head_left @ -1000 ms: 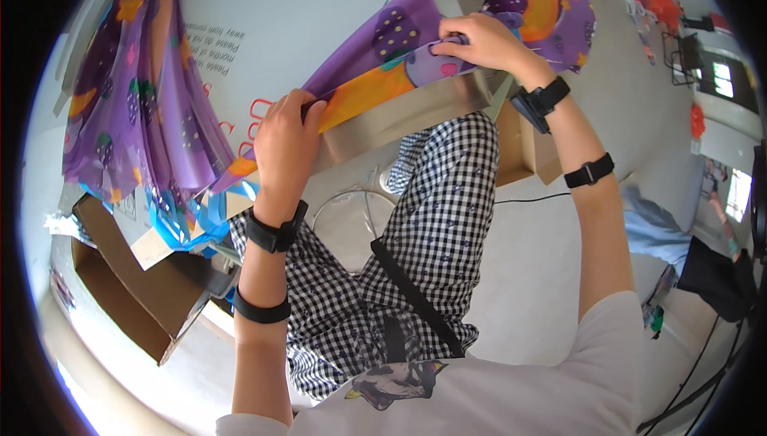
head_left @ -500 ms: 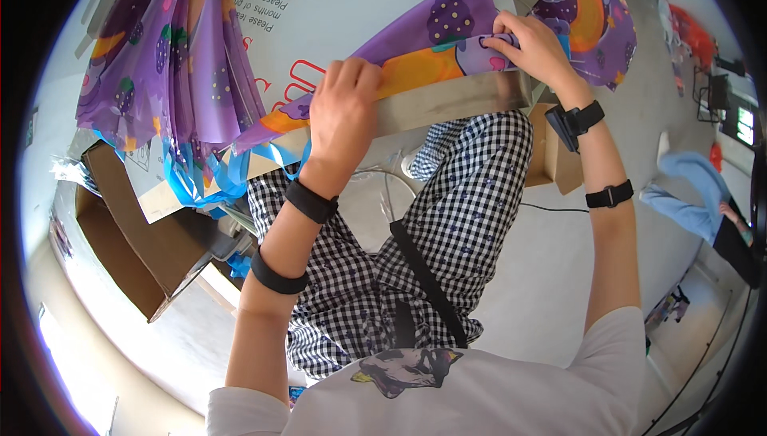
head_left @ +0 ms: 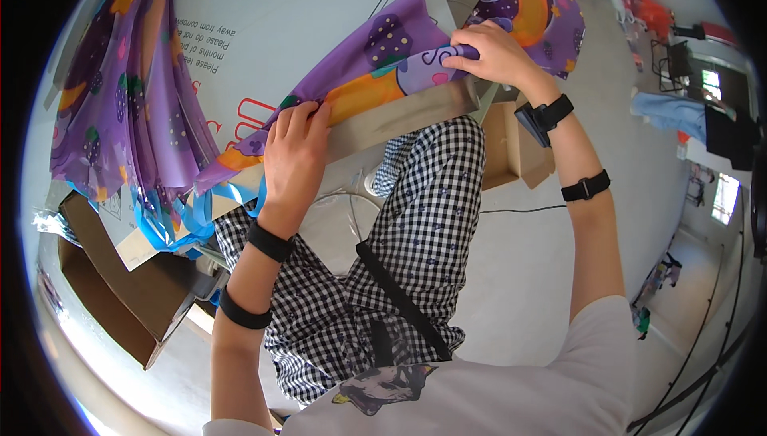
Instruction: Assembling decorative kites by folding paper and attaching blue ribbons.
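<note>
A purple sheet printed with stars, moons and dotted shapes lies over the near edge of the work surface. Its near edge is turned into a long fold showing orange and lilac parts. My left hand grips this fold left of its middle, with bent fingers pressed onto it; the thumb is hidden. At the fold's right end, my right hand pinches the sheet between thumb and fingers. A shiny metal strip runs along the edge just below the fold. Light blue ribbon hangs near my left wrist.
More purple printed sheeting lies gathered at the left on the white printed board, and another piece hangs at the far right. Open cardboard boxes stand at lower left and beyond my right knee. A co-worker's blue-clothed leg shows at right.
The whole view has shifted, so hands and sheet sit further left in it. My left fingers are less curled over the fold. My right hand keeps its pinch at the right end.
</note>
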Motion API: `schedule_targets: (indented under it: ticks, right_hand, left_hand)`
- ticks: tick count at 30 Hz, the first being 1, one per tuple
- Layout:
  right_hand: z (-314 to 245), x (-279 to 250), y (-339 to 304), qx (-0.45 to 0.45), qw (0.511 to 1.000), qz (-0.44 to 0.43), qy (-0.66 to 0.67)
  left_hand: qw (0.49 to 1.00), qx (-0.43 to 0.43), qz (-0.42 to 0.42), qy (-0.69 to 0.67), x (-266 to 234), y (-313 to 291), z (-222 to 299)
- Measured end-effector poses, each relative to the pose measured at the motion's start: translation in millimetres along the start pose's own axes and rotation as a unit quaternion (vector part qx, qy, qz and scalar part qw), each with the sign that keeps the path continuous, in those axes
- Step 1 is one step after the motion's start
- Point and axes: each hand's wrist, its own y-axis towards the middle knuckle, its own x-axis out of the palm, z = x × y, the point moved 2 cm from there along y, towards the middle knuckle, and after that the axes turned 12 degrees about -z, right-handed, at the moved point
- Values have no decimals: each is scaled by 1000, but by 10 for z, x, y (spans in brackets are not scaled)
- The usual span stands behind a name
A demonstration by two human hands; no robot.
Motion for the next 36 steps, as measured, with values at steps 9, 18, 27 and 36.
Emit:
schedule_targets:
  ticks: [9, 18, 27, 36]
  right_hand:
    - [-316, -100, -202, -37, 974, 215, -66]
    - [-873, 321, -45, -167, 958, 170, -161]
    - [-859, 341, -88, -193, 946, 222, -137]
    - [-778, 268, -50, -96, 992, -20, 84]
  left_hand:
    - [1000, 10, -7, 21, 37, -8, -28]
    - [997, 53, 38, 42, 53, 59, -94]
    - [998, 60, 13, 12, -66, -61, -25]
    - [998, -20, -24, -58, -79, -105, -101]
